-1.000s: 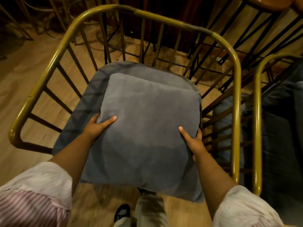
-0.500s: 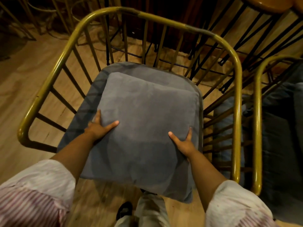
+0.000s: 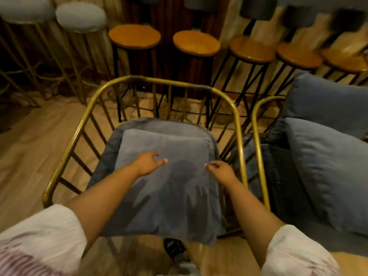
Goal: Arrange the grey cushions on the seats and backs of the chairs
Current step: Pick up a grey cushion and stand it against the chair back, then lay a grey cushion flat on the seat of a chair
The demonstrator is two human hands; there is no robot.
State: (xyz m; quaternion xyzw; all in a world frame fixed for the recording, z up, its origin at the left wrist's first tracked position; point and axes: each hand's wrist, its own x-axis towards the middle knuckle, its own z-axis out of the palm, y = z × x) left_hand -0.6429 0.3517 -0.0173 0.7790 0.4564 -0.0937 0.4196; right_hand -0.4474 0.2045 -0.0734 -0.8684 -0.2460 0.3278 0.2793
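Note:
A square grey cushion (image 3: 169,188) lies flat on the darker seat pad (image 3: 111,148) of a gold wire-frame chair (image 3: 83,120), its near edge overhanging the front of the seat. My left hand (image 3: 148,162) hovers over the cushion's middle left with the fingers loosely spread. My right hand (image 3: 222,170) is over the cushion's right edge, fingers apart, holding nothing. To the right stands a second gold chair (image 3: 257,136) with one grey cushion (image 3: 330,172) on its seat and another (image 3: 326,102) upright against its back.
A row of wooden-topped bar stools (image 3: 196,42) on black legs stands behind the chairs. Two grey padded stools (image 3: 80,15) with gold legs are at the back left. The floor (image 3: 29,152) is light wood. My foot (image 3: 175,249) shows below the cushion.
Both hands have let go of the cushion's sides and moved inward above it. My view has lifted, bringing the stools and the neighbouring chair's cushions into sight.

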